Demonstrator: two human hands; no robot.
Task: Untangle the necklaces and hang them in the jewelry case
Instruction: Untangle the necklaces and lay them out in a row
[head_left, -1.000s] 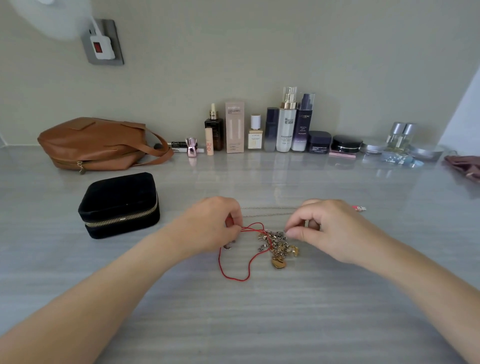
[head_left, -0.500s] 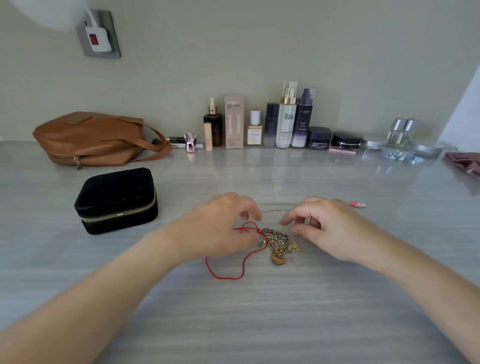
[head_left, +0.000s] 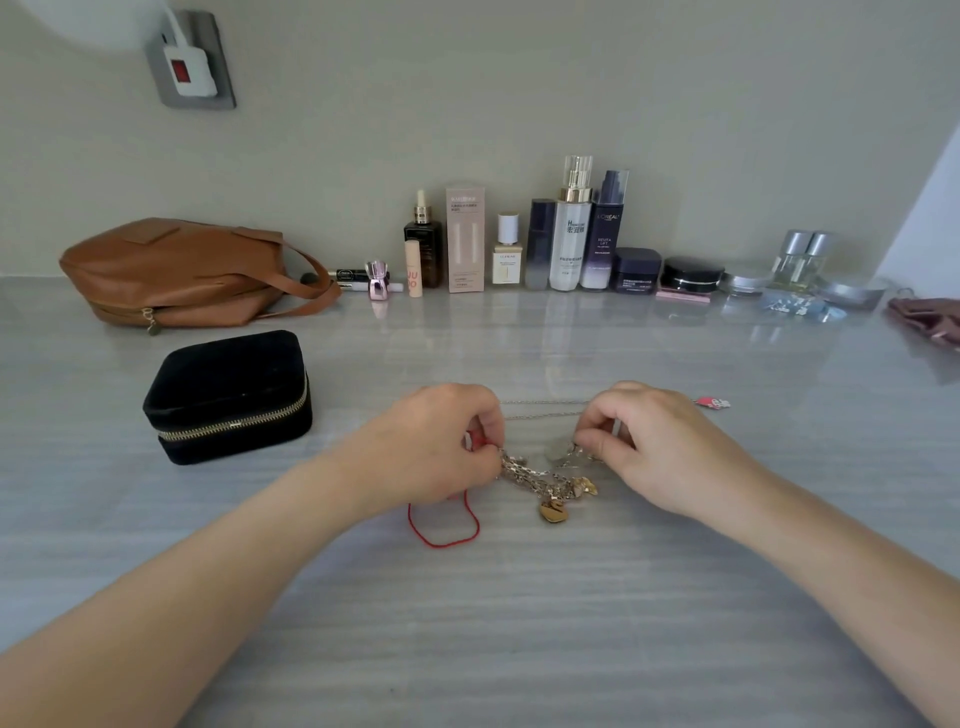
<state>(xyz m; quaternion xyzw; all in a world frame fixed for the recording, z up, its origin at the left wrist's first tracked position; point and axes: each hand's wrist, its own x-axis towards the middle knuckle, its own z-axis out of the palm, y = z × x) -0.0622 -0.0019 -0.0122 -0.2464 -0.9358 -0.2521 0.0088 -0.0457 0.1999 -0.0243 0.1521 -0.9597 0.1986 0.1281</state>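
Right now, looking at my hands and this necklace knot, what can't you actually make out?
Head view only.
The tangle of necklaces: how many chains, links too small and overlapping.
The red cord: upper run hidden under the left hand.
Which strand the right hand pinches: covered by its own fingers.
The jewelry case: zipped shut, inside unseen.
The mauve pouch: cut off by the right edge.

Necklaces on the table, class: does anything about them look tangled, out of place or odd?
Yes. The necklaces are knotted in one clump between the left hand and right hand, a red cord looping out; the jewelry case is zipped shut.
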